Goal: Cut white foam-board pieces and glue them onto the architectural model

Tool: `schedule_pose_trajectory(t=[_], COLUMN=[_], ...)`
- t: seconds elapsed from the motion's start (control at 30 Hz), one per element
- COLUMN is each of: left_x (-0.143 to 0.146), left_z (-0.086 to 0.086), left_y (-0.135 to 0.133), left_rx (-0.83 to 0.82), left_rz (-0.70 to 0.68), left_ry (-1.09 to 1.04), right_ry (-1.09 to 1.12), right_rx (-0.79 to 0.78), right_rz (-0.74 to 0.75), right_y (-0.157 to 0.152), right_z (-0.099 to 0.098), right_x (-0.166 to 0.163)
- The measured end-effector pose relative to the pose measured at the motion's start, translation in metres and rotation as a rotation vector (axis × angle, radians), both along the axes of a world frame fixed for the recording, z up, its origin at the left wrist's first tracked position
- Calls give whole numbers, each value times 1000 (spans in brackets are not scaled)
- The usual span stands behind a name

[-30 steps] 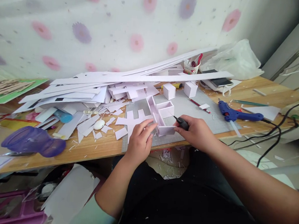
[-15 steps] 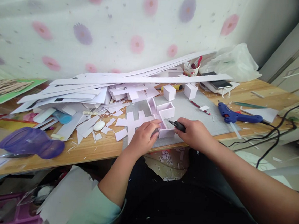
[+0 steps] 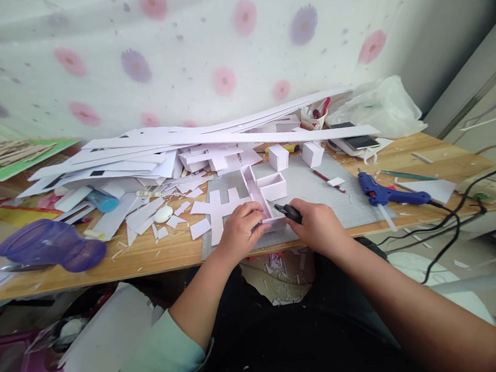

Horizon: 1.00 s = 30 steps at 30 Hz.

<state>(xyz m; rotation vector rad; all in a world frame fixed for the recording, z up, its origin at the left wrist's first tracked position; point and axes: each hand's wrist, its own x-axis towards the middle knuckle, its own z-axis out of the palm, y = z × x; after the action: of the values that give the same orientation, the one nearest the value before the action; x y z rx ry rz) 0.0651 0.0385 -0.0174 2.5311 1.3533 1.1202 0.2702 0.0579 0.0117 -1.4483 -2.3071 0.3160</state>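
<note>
A small white foam-board model (image 3: pixel 268 190) with open box-shaped compartments stands on a grey cutting mat (image 3: pixel 316 185) near the desk's front edge. My left hand (image 3: pixel 240 231) curls round the model's near left corner and grips it. My right hand (image 3: pixel 317 225) is closed on a black craft knife (image 3: pixel 287 212), whose tip touches the model's near wall. A flat cross-shaped white cutout (image 3: pixel 225 204) lies just left of the model.
A big heap of white board strips and offcuts (image 3: pixel 157 151) covers the desk's left and back. Two white cubes (image 3: pixel 295 154) stand behind the model. A blue glue gun (image 3: pixel 385 194) with a black cable lies at right. A purple object (image 3: pixel 51 244) sits at the front left.
My left hand has moved right and closed on the model's near corner. My right hand has brought the knife down to the model's near wall. The view has shifted slightly.
</note>
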Motion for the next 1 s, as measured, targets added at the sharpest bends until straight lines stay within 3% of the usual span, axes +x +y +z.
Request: schedule_pose_trajectory(t=[0.1,0.23,0.3,0.43,0.53,0.63,1.0], left_x=[3,5,5,5,5,5,6], left_z=[-1,0,1,1,-1,-1,-1], left_y=[1,0,0,0,1,1,0], left_rx=[31,42,45,51,59,64,59], left_rz=[21,11,2,4,6,4,12], left_ry=[0,4,6,17,19,15,24], right_ry=[43,245,463,872,1079,1132,1038], right_rx=[-3,-71,-264,-804,-1038,-1083,-1019], right_rz=[36,-37,-13,206,234,208,183], right_y=[-1,-8,-18,-44,-61,-67,-65], right_z=[2,7,7,-7,-22,-30,-28], right_x=[3,13,19,23,17,10,-2])
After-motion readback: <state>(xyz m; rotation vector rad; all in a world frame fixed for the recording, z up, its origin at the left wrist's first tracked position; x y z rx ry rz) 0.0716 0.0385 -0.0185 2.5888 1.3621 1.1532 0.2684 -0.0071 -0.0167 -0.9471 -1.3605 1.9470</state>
